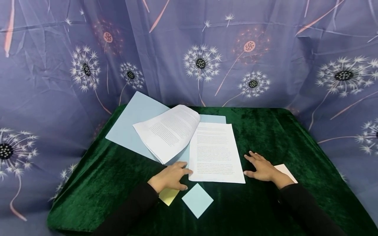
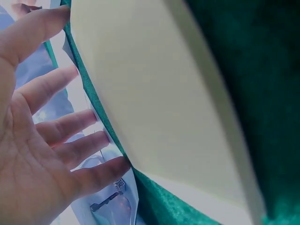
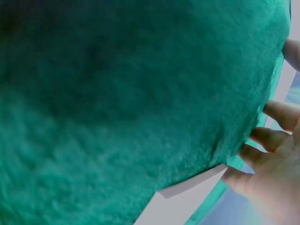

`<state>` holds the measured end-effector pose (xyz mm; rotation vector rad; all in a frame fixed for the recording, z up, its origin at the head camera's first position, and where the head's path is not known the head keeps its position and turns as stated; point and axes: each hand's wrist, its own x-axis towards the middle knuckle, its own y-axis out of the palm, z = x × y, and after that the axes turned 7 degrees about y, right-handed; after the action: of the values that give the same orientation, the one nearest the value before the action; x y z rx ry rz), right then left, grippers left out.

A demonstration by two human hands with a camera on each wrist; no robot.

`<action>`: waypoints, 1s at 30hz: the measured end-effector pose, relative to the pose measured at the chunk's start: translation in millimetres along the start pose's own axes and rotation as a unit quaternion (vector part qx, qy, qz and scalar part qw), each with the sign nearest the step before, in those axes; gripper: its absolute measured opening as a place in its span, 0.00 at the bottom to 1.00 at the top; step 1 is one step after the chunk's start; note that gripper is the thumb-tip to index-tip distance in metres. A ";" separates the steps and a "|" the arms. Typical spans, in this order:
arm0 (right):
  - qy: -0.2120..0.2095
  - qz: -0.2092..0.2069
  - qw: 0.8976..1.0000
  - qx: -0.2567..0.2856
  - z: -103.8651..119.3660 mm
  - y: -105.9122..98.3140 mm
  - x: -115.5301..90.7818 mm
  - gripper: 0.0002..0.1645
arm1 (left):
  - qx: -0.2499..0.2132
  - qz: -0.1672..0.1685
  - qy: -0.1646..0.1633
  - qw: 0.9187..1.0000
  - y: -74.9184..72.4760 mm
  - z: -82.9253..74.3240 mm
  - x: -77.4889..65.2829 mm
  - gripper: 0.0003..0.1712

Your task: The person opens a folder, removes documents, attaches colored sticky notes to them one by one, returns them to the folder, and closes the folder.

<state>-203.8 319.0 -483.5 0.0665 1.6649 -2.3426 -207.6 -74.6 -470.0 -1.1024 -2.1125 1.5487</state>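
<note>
A stack of printed sheets [image 1: 214, 154] lies between the two hands, its turned-over pages [image 1: 169, 131] curving up to the left. My left hand [image 1: 171, 177] has its fingers spread, with the index fingertip right at the lower left edge of the stack. Partly hidden under that hand is a yellow note pad [image 1: 169, 196], which looms large and thick in the left wrist view. My right hand [image 1: 261, 167] lies with straight, spread fingers, its thumb tip near the stack's right edge. Beside its wrist sits a pale pink note pad [image 1: 286, 173].
Beneath the papers a light blue folder [image 1: 133, 121] lies spread out at an angle. A light blue square note pad [image 1: 197, 200] is in front of the stack. Green velvet cloth [image 1: 265, 127] covers the table, and a dandelion-print curtain [image 1: 165, 49] hangs behind it.
</note>
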 end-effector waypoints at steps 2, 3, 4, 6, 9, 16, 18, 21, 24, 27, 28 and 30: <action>-0.008 -0.001 1.000 0.005 -1.2 -2.5 -0.6 0.49 | 0.001 0.003 0.000 1.000 0.4 -0.1 0.0 0.34; -0.013 -0.003 1.000 0.009 -1.9 -4.6 -1.1 0.50 | 0.001 0.004 0.000 1.000 0.3 -0.1 0.0 0.34; -0.018 -0.006 1.000 0.014 -2.8 -7.3 -1.5 0.50 | 0.001 0.006 0.000 1.000 0.0 -0.3 -0.3 0.34; -0.023 -0.014 0.999 0.021 -4.8 -15.1 -3.0 0.50 | 0.000 0.009 0.000 1.000 -0.9 -0.2 -0.5 0.34; -0.018 -0.023 0.999 0.017 -7.8 -30.4 -7.2 0.49 | -0.013 0.015 -0.004 1.000 -3.7 -0.9 -1.7 0.35; 0.035 -0.048 0.998 -0.034 -20.9 -50.4 -27.6 0.40 | -0.019 0.020 -0.002 1.000 -5.5 -0.2 -0.4 0.35; 0.059 -0.046 0.996 -0.041 -26.5 -49.7 -33.3 0.39 | -0.016 0.020 -0.001 1.000 -5.6 0.1 0.5 0.35; 0.127 -0.015 0.991 -0.045 -34.6 -47.2 -38.1 0.45 | -0.018 0.022 -0.006 1.000 -5.4 0.1 0.7 0.35; 0.197 0.018 0.979 -0.038 -40.5 -44.9 -40.5 0.55 | -0.023 0.025 -0.011 0.999 -6.2 0.1 0.6 0.35; 0.240 0.040 0.970 -0.020 -43.6 -42.6 -41.0 0.61 | -0.022 0.027 -0.011 0.999 -7.3 0.5 1.0 0.35; 0.246 0.044 0.968 -0.016 -44.4 -41.6 -41.0 0.62 | -0.021 0.027 -0.010 0.999 -7.7 0.6 1.2 0.35; 0.250 0.047 0.967 -0.013 -45.0 -40.1 -41.0 0.62 | -0.020 0.027 -0.006 0.999 -8.0 1.2 1.7 0.35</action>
<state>-179.2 381.0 -454.1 0.7720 1.8517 -2.3571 -212.6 -75.2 -463.6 -1.1748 -2.1464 1.5469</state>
